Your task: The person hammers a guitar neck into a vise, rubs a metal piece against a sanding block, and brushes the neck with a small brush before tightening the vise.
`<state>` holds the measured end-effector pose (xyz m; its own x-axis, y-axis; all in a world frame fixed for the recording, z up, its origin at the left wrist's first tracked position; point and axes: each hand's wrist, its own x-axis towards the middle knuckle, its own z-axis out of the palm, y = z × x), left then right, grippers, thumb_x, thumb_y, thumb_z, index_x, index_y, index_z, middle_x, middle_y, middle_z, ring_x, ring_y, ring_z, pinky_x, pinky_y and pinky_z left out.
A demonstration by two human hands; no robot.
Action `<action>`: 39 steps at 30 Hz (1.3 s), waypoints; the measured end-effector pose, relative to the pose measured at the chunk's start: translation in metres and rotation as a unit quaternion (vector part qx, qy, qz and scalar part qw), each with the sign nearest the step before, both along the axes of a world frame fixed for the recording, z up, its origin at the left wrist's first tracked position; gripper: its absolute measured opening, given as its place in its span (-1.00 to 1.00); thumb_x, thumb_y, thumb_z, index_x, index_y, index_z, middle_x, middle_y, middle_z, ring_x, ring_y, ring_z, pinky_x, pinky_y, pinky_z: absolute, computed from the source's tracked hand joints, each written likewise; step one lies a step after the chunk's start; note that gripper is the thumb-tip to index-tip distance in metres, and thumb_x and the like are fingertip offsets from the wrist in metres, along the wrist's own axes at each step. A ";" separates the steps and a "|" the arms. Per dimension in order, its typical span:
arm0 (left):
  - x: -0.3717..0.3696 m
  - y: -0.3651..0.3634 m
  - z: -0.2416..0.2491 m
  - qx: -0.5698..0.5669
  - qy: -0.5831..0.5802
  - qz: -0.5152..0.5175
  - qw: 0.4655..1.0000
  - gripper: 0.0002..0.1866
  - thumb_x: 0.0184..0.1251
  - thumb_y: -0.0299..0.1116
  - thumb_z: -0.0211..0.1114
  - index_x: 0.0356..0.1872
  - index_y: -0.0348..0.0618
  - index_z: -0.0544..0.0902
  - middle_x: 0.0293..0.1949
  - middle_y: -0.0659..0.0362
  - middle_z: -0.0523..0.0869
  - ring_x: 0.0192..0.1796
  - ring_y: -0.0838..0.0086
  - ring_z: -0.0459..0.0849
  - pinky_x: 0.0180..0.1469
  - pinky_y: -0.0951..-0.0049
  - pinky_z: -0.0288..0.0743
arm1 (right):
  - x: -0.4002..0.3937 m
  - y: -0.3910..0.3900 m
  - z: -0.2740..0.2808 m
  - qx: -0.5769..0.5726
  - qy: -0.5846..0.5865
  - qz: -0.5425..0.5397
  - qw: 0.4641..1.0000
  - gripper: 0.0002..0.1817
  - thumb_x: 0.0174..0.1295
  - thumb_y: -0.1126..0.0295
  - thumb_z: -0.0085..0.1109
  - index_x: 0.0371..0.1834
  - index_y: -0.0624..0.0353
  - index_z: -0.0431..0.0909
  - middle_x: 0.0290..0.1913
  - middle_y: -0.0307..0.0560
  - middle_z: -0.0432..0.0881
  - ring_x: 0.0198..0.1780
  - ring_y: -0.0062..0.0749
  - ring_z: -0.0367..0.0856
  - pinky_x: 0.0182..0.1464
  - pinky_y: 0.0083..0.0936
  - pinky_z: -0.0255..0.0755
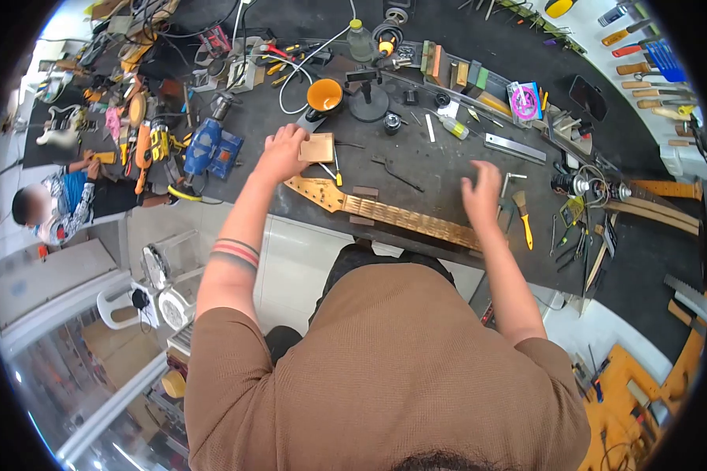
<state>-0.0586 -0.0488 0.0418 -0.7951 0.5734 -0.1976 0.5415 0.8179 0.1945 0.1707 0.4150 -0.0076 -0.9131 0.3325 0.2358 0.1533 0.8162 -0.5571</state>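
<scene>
A guitar neck [408, 220] lies across the bench's front edge in front of me, its headstock [316, 192] to the left. My left hand [285, 151] is above the headstock, fingers spread, at the left edge of a small shallow wooden box [319, 147]. A small screwdriver [338, 177] with a yellow handle lies beside that box. Over the bench near the neck's right end, my right hand [483, 188] has thumb and fingers apart with nothing between them. An L-shaped hex key [513, 183] and a brush [522, 220] lie just to its right.
Behind the box stand an orange-lined mug [324, 95] and a round black stand [368, 104]. A metal straightedge [515, 149] lies at right, near scattered hand tools [577, 235]. Power tools [206, 147] crowd the left side. Another person [59, 200] sits at far left.
</scene>
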 end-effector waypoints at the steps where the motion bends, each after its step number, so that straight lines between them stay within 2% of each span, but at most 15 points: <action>1: -0.009 -0.005 -0.001 0.007 -0.004 -0.010 1.000 -0.30 0.15 -0.25 0.73 0.34 0.03 0.63 0.35 0.12 0.62 0.54 0.07 0.60 0.50 -0.18 0.49 | -0.008 -0.020 0.002 -0.011 -0.050 0.029 0.998 -0.50 0.30 0.47 0.58 0.31 0.14 0.67 0.31 0.15 0.69 0.45 0.23 0.59 0.53 0.04 0.47; 6: -0.041 -0.008 -0.003 -0.096 -0.073 -0.110 0.987 -0.03 0.06 0.06 0.87 0.47 0.06 0.55 0.49 0.10 0.58 0.63 0.11 0.57 0.57 -0.22 0.44 | -0.048 -0.096 -0.005 0.009 -0.176 0.119 0.977 -0.55 0.33 0.28 0.64 0.22 0.10 0.70 0.24 0.03 0.72 0.39 0.11 0.65 0.43 0.00 0.56; 10: -0.044 -0.001 -0.013 -0.106 -0.071 -0.130 0.983 -0.01 -0.01 0.08 0.89 0.43 0.04 0.53 0.43 0.06 0.60 0.56 0.04 0.63 0.51 -0.22 0.49 | -0.065 -0.124 -0.005 0.006 -0.250 0.130 0.960 -0.60 0.34 0.27 0.63 0.15 0.09 0.67 0.20 -0.01 0.72 0.38 0.07 0.67 0.41 0.02 0.59; 16: -0.046 0.003 -0.021 -0.160 -0.045 -0.180 0.970 -0.15 0.20 -0.02 0.79 0.44 -0.02 0.53 0.40 0.00 0.62 0.46 -0.04 0.73 0.31 -0.21 0.72 | -0.063 -0.126 -0.020 0.042 -0.287 0.124 0.949 -0.77 0.45 0.37 0.50 0.07 0.09 0.68 0.16 -0.01 0.75 0.35 0.08 0.70 0.37 0.04 0.61; 18: -0.050 -0.010 -0.023 -0.094 -0.016 -0.224 0.970 -0.26 0.27 -0.09 0.72 0.40 -0.04 0.56 0.42 -0.03 0.63 0.42 -0.06 0.75 0.26 -0.15 0.77 | -0.061 -0.124 -0.021 0.010 -0.248 0.091 0.964 -0.86 0.51 0.43 0.40 0.03 0.12 0.68 0.12 0.04 0.79 0.32 0.10 0.73 0.34 0.09 0.59; 22: -0.062 -0.032 -0.001 -0.088 -0.024 -0.262 0.961 -0.27 0.27 -0.11 0.70 0.40 -0.07 0.58 0.49 -0.06 0.62 0.40 -0.10 0.75 0.33 -0.10 0.74 | -0.049 -0.118 -0.010 -0.029 -0.202 0.058 0.977 -0.83 0.57 0.41 0.34 0.11 0.16 0.63 0.09 0.15 0.83 0.24 0.23 0.77 0.28 0.13 0.60; 24: -0.062 -0.048 0.017 0.032 0.026 -0.306 0.951 -0.26 0.25 -0.16 0.68 0.42 -0.10 0.58 0.55 -0.11 0.61 0.40 -0.13 0.75 0.41 -0.05 0.69 | -0.041 -0.116 -0.009 -0.114 -0.186 -0.018 0.976 -0.79 0.68 0.37 0.26 0.21 0.19 0.54 0.07 0.25 0.84 0.16 0.38 0.78 0.20 0.16 0.61; 25: -0.057 -0.055 0.029 0.032 0.026 -0.302 0.952 -0.26 0.25 -0.16 0.68 0.42 -0.10 0.58 0.55 -0.11 0.61 0.40 -0.13 0.75 0.41 -0.05 0.69 | -0.037 -0.115 -0.014 -0.129 -0.148 -0.019 0.980 -0.75 0.75 0.34 0.18 0.32 0.16 0.45 0.02 0.28 0.82 0.06 0.40 0.80 0.15 0.11 0.63; 27: -0.038 -0.071 0.055 0.234 0.037 -0.171 0.956 -0.30 0.40 -0.19 0.59 0.50 -0.10 0.54 0.55 -0.13 0.65 0.42 -0.08 0.77 0.48 -0.01 0.63 | -0.032 -0.120 -0.003 -0.155 -0.125 -0.025 0.980 -0.74 0.76 0.34 0.16 0.35 0.13 0.44 -0.04 0.25 0.80 0.01 0.32 0.81 0.12 0.06 0.62; 28: -0.028 -0.077 0.059 0.231 0.041 -0.162 0.959 -0.30 0.40 -0.19 0.59 0.50 -0.10 0.54 0.55 -0.13 0.65 0.42 -0.08 0.77 0.48 -0.01 0.63 | -0.031 -0.125 0.004 -0.183 -0.102 -0.034 0.977 -0.74 0.76 0.35 0.15 0.37 0.11 0.43 -0.10 0.22 0.78 -0.05 0.24 0.81 0.09 0.02 0.61; 29: -0.014 -0.079 0.063 0.436 -0.114 -0.009 0.892 -0.32 0.49 -0.17 0.51 0.55 -0.09 0.51 0.54 -0.14 0.67 0.40 -0.05 0.79 0.44 0.00 0.67 | -0.031 -0.132 0.018 -0.215 -0.126 -0.040 0.968 -0.71 0.75 0.38 0.14 0.41 0.07 0.43 -0.24 0.13 0.72 -0.18 0.10 0.77 0.01 -0.05 0.59; 30: 0.000 -0.081 0.072 0.607 -0.250 0.144 0.741 -0.34 0.58 -0.14 0.44 0.59 -0.09 0.48 0.52 -0.15 0.68 0.38 -0.03 0.81 0.40 0.02 0.70 | -0.033 -0.142 0.030 -0.217 -0.125 -0.024 0.968 -0.71 0.75 0.38 0.14 0.41 0.07 0.43 -0.24 0.13 0.72 -0.18 0.10 0.77 0.01 -0.05 0.59; 32: 0.034 -0.092 0.091 0.721 -0.371 0.220 0.543 -0.25 0.78 0.12 0.06 0.75 -0.16 0.38 0.53 -0.21 0.68 0.26 -0.06 0.87 0.22 -0.07 0.84 | -0.039 -0.164 0.053 -0.246 -0.171 0.024 0.954 -0.71 0.73 0.39 0.13 0.41 0.07 0.44 -0.34 0.06 0.69 -0.25 0.01 0.72 -0.06 -0.09 0.56; 34: 0.070 -0.103 0.082 0.798 -0.443 0.229 0.338 -0.22 0.83 0.18 -0.11 0.74 -0.22 0.42 0.51 -0.22 0.71 0.24 -0.04 0.88 0.21 -0.05 0.86 | -0.047 -0.192 0.079 -0.267 -0.171 0.107 0.943 -0.72 0.74 0.38 0.13 0.41 0.08 0.49 -0.38 0.00 0.65 -0.32 -0.14 0.65 -0.12 -0.15 0.52; 39: 0.182 -0.093 0.072 0.845 -0.350 0.310 0.260 -0.21 0.83 0.21 -0.12 0.72 -0.23 0.47 0.49 -0.16 0.73 0.27 0.03 0.84 0.23 -0.08 0.80 | -0.057 -0.270 0.145 -0.328 -0.181 0.323 0.869 -0.64 0.78 0.37 0.10 0.54 0.04 0.53 -0.26 0.04 0.71 -0.23 -0.21 0.74 -0.06 -0.24 0.58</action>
<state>0.1234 -0.1414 0.1138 -0.9465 0.1166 -0.3010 -0.2447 -0.8672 0.4337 0.1140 0.1446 0.1375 -0.9342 -0.3230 -0.1517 0.0421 0.3223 -0.9457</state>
